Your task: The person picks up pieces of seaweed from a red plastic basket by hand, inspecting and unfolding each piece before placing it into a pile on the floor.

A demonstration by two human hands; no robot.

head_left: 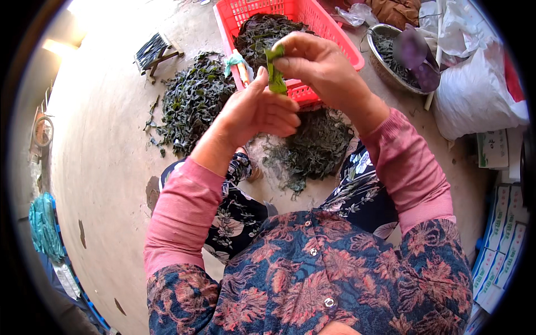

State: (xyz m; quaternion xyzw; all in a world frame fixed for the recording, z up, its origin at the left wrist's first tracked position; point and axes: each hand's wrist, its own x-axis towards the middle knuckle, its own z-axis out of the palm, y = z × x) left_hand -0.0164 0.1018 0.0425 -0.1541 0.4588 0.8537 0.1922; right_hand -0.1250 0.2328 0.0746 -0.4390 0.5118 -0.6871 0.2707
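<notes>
The right hand pinches a green leaf; the left hand curls half open beside it, any hold unclear.

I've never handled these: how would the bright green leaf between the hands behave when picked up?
The green leaf is probably light: it's a small strip that the right hand pinches between finger and thumb. Its thin look suggests it may bend or tear easily.
</notes>
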